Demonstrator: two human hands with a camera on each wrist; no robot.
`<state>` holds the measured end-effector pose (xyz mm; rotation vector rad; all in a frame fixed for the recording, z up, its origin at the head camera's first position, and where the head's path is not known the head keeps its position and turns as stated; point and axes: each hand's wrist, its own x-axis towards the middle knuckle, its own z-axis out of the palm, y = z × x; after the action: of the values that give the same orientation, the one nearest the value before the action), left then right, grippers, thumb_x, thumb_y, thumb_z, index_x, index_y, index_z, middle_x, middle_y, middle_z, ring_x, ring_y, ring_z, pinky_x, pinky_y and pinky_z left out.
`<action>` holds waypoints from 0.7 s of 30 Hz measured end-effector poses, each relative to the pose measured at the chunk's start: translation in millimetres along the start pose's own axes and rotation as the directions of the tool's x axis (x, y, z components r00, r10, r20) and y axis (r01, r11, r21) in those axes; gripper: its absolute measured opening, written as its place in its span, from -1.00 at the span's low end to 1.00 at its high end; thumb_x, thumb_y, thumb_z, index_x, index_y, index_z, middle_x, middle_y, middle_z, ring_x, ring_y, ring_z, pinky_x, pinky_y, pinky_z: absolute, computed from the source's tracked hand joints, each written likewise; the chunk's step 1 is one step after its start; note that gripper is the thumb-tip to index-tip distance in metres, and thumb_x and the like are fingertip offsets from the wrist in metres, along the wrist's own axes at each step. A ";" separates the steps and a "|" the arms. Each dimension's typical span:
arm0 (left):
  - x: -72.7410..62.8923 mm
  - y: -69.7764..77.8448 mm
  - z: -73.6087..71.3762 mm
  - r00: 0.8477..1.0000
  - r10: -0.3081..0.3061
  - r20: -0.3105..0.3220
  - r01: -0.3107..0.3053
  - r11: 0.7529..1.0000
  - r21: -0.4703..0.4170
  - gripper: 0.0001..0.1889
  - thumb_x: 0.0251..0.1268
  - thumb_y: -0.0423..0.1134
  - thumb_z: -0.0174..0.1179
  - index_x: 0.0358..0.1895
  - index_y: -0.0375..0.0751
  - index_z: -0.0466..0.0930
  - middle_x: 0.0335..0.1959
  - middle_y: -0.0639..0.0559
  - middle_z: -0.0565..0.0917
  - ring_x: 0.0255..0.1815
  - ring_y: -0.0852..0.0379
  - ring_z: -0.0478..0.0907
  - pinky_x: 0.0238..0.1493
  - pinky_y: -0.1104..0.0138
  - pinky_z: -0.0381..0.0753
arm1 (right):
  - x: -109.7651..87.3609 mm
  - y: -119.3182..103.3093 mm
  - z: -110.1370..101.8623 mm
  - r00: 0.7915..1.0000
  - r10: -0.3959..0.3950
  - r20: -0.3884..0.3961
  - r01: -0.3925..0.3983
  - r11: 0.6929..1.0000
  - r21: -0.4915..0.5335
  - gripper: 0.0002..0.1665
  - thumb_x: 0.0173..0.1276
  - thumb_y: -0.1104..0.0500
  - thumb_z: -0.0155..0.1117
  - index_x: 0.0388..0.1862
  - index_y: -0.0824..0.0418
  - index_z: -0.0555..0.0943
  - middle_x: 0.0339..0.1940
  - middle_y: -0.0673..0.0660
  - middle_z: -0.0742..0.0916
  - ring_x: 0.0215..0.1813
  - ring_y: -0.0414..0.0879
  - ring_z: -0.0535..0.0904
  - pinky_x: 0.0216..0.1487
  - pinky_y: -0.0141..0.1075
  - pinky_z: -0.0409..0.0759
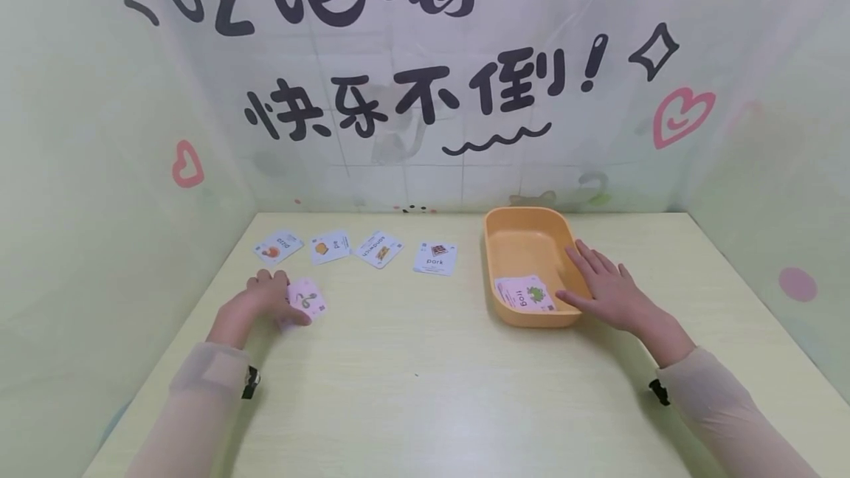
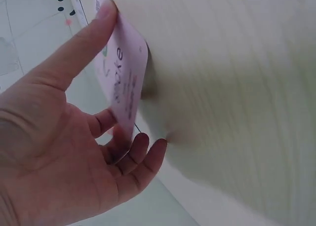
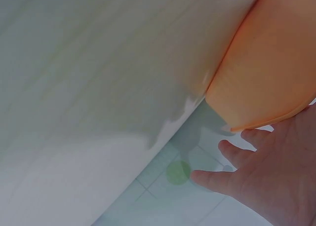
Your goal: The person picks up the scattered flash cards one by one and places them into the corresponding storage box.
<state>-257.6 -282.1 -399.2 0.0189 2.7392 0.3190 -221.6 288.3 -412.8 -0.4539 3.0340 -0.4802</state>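
A person in pale sleeves (image 1: 192,404) works at a light wood-grain table (image 1: 412,389), both arms extended. The left hand (image 1: 264,297), at the table's left side, pinches a pink snake card (image 1: 308,296) between the thumb at one edge and bent fingers at the opposite edge; seen from the left wrist, the card stands tilted to the tabletop. The right hand (image 1: 611,295) is spread wide at the right rim of an orange bin (image 1: 524,238), its thumb and fingers extended; I see no card in its grasp. Within the bin, at the near end, a frog card (image 1: 527,293) lies face up over other pink cards. Along the back of the table, left of the bin, four bluish-white cards lie apart, face up: from left to right, the pizza card (image 1: 278,246), the pie card (image 1: 330,247), the sandwich card (image 1: 379,249) and the pork card (image 1: 434,260). Behind rises a backdrop (image 1: 398,186) bearing large dark characters and pink hearts.
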 end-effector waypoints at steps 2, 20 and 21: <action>0.7 -0.1 0.8 1.000 0.006 -0.008 -0.006 0.999 -0.041 -0.07 0.04 0.00 0.49 0.24 -0.63 0.20 0.07 -0.57 0.20 -0.07 -0.27 0.33 -0.14 0.07 0.50 | 0.1 0.0 0.2 1.000 -0.001 0.000 0.001 1.000 0.001 0.09 0.40 -0.34 0.10 0.63 0.24 -0.03 0.65 0.34 0.04 0.55 0.49 0.01 0.38 0.57 -0.06; 0.0 24.5 -16.2 0.982 0.098 -0.159 -0.132 0.967 -0.219 -0.60 0.42 -0.40 0.05 0.26 -0.50 0.36 0.09 -0.47 0.56 -0.14 -0.10 0.59 -0.27 0.30 0.62 | 0.1 -1.8 -2.0 1.000 -0.002 0.001 0.002 1.000 0.005 0.08 0.41 -0.33 0.10 0.62 0.26 -0.02 0.65 0.34 0.03 0.55 0.49 0.00 0.38 0.58 -0.07; 0.1 27.1 -16.5 0.981 0.108 -0.162 -0.144 0.962 -0.233 -0.60 0.41 -0.41 0.06 0.25 -0.51 0.36 0.08 -0.46 0.56 -0.13 -0.10 0.60 -0.24 0.28 0.66 | 0.1 -1.7 -2.0 1.000 -0.003 0.001 0.003 1.000 0.005 0.08 0.41 -0.33 0.10 0.62 0.26 -0.02 0.65 0.34 0.04 0.55 0.49 0.00 0.38 0.58 -0.07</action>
<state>-264.6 -259.3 -378.3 0.1089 2.8302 0.7186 -221.4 287.3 -410.4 -0.4577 3.0313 -0.4878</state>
